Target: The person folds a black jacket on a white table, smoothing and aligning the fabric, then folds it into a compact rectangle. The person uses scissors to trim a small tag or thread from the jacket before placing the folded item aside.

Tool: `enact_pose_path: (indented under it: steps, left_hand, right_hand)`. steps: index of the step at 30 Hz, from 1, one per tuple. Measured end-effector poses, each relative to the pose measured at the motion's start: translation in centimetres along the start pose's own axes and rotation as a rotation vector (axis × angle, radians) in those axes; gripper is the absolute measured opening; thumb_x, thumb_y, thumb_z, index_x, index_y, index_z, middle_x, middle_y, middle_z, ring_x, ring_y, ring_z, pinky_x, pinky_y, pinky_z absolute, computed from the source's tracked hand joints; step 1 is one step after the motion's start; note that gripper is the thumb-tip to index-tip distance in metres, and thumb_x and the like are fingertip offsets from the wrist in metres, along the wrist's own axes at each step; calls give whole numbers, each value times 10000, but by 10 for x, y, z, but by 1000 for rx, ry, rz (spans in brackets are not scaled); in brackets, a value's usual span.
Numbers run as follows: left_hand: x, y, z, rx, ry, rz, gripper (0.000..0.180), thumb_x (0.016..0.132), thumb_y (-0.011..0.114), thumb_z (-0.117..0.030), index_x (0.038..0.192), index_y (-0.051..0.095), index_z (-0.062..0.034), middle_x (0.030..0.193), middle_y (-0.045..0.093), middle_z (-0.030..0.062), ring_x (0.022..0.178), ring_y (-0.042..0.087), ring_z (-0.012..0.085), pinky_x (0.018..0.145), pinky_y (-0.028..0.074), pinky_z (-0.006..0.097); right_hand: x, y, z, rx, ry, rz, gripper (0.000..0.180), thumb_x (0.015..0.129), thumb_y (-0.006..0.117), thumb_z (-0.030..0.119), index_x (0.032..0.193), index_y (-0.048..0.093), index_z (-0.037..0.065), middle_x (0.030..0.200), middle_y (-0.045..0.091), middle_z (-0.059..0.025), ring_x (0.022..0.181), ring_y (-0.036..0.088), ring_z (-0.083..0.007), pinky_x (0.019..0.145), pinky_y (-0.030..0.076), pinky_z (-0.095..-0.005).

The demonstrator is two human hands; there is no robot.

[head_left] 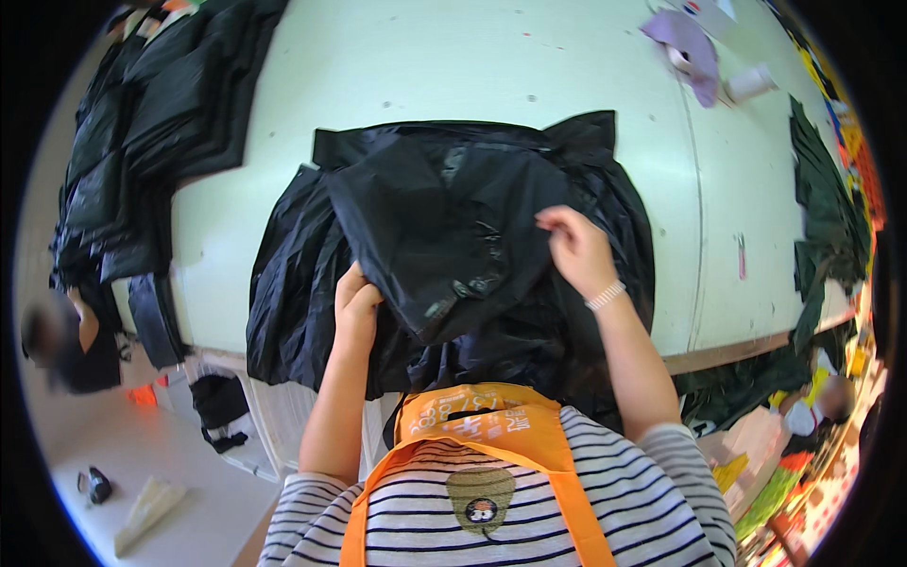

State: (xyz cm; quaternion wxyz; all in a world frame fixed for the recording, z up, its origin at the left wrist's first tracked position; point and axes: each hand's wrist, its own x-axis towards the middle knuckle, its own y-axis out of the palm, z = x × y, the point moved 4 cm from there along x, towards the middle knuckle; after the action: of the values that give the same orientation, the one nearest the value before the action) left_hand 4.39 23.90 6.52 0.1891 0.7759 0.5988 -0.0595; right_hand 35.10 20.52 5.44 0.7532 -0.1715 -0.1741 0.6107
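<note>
A shiny black garment (pixel 416 227) lies bunched and partly folded on the table in front of me, its pleated sides spreading left and right. My left hand (pixel 357 300) has its thumb and fingers closed on the near left edge of the garment's upper layer, lifting that layer a little. Over the right part of the same fabric is my right hand (pixel 576 248), a striped band round its wrist. Its fingers are loosely bent and apart, with nothing seen in them. Some of the garment's near edge hangs toward my orange apron (pixel 482 411).
Stacks of folded black garments (pixel 179 104) stand at the left of the pale table (pixel 435 61). A purple cloth (pixel 685 52) and a white cup (pixel 751 83) lie far right, with a pink pen-like item (pixel 742 255) nearer. Dark fabric (pixel 822 189) lies along the right edge. Other people are at both sides.
</note>
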Motion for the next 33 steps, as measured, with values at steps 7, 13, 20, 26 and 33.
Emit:
enact_pose_path:
  steps: [7, 13, 20, 26, 33]
  left_hand:
    - [14, 8, -20, 428, 484, -324, 557, 759, 606, 99, 1276, 463, -49, 1343, 458, 132, 893, 577, 174, 759, 488, 269]
    - [37, -10, -61, 940, 766, -88, 93, 694, 644, 20, 703, 553, 3, 1048, 613, 142, 760, 598, 227, 651, 472, 295]
    - [54, -7, -64, 1016, 819, -440, 257, 708, 700, -1, 641, 455, -36, 742, 544, 100, 607, 539, 274, 535, 438, 328]
    - [-11, 87, -31, 971, 1276, -240, 293, 606, 750, -35, 880, 740, -138, 960, 525, 35, 706, 532, 191, 623, 426, 309]
    - [36, 88, 38, 1022, 526, 4, 451, 839, 600, -143, 1255, 475, -20, 1233, 526, 187, 1056, 557, 358, 894, 467, 392]
  right_hand:
    - [-58, 13, 5, -291, -124, 201, 349, 707, 663, -27, 1040, 633, 71, 1270, 539, -103, 868, 609, -262, 791, 503, -330]
    - [-17, -21, 26, -146, -272, 35, 99, 749, 569, -46, 832, 552, 6, 945, 563, -147, 866, 585, -334, 756, 482, -345]
    - [21, -18, 7, -278, -180, -107, 116, 868, 558, 81, 848, 549, -33, 888, 558, -159, 821, 546, -334, 748, 443, -357]
    - [13, -5, 0, -198, 11, -188, 174, 905, 512, 110, 883, 564, -54, 854, 575, -174, 796, 576, -325, 722, 449, -331]
    - [9, -11, 14, -205, -95, -99, 139, 870, 599, 71, 868, 548, -59, 913, 570, -122, 815, 566, -268, 752, 445, -288]
